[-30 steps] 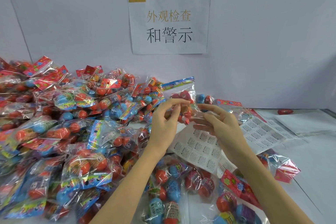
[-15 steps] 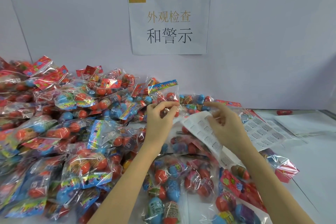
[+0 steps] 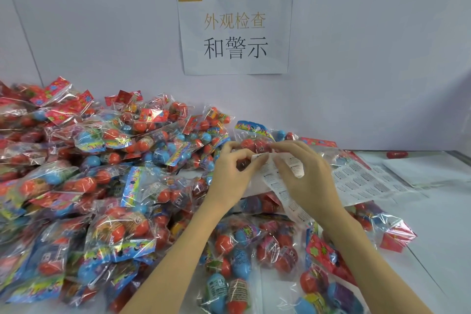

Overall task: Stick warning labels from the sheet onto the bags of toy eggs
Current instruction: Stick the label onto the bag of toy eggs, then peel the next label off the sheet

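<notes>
label sheet [image 3: 277, 181] pinched by both hands, left [image 3: 233, 173], right [image 3: 309, 181], above bags [image 3: 239, 239].

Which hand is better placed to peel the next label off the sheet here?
Probably right. The right hand has its fingertips on the curled label sheet, while the left hand pinches the sheet's edge, steadying it in front of a bag of toy eggs.

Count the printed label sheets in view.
2: the held sheet, pinched between left hand and right hand; the flat sheet on the table, right of them. Others may be hidden beneath.
</notes>
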A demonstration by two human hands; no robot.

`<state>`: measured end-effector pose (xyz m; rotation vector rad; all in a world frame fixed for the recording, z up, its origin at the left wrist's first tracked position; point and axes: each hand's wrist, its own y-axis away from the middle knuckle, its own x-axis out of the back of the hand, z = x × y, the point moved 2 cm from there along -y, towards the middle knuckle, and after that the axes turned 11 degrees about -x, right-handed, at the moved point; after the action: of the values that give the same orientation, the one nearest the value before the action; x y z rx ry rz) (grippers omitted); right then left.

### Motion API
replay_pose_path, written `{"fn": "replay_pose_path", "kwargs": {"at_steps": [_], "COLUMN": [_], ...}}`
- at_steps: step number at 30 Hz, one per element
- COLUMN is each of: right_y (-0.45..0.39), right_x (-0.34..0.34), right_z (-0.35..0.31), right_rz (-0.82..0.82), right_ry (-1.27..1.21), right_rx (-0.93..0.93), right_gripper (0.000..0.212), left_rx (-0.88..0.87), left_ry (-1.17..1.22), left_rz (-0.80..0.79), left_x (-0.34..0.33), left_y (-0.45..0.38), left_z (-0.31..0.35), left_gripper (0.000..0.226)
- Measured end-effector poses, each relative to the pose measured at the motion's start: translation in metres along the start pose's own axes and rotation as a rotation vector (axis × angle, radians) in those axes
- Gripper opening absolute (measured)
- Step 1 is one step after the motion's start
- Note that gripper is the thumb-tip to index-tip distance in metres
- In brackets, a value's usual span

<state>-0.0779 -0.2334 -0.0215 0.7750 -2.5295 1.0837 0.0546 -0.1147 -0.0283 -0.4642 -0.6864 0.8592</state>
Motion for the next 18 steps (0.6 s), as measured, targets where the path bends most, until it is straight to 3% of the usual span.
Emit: {"fn": "replay_pose_path", "kwargs": {"at_steps": [8, 12, 18], "right_y": [-0.0010, -0.0003, 0.0005], "right_x": [0.0005, 0.0035, 0.0031], "right_z": [0.0036, 0.0043, 0.0012], "right_rz": [0.003, 0.043, 0.045], "right_ry": [-0.064, -0.069, -0.138], "right_rx": [-0.134, -0.145, -0.185], "right_gripper": [0.011, 0.013, 0.016], "left_rx": [0.046, 0.066, 0.114], "left_ry": [0.067, 0.128, 0.152], "left_rz": [-0.057, -0.115, -0.103], "left_x": [-0.0013, -0.0038, -0.0035], "left_y": [0.0020, 0.0033, 0.0030], "left_z": [0.0035, 0.0065, 0.0075], "left_gripper": [0.066, 0.044, 0.036]}}
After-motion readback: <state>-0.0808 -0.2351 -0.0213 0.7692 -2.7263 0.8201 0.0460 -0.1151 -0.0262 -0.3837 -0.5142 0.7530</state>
